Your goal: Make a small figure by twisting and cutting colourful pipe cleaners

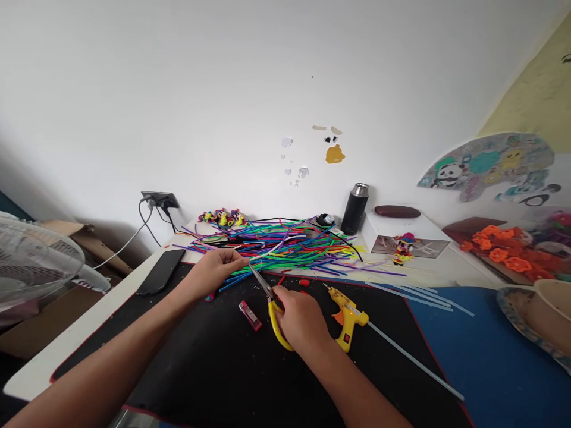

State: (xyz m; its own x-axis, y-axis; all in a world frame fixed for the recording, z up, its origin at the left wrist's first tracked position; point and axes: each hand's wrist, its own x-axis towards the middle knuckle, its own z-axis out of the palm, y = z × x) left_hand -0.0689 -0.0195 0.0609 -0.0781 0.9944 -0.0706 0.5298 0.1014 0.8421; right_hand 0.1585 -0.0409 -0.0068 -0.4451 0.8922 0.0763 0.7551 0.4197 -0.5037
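Note:
My left hand [219, 266] is closed in a pinch in front of the pile of pipe cleaners [289, 260]. What its fingertips hold is too small to make out; a thin whitish strand shows just beside them. Wrapped round the yellow handles of a pair of scissors [277, 324] is my right hand [304, 316]. The scissor blades point up and left, their tips close to my left fingertips. Below the blades a pink lighter [250, 315] lies on the black mat [214, 362]. Right of my right hand rests a yellow hot glue gun [348, 318] with a long glue stick in its back.
Behind the pile stand a black thermos [355, 209] and several small colourful figures [223, 218]; another figure [404, 248] stands by a white box. A black phone [161, 271] lies at left, near a fan [40, 255]. Loose glue sticks [423, 297] lie at right, beside a basket [530, 324].

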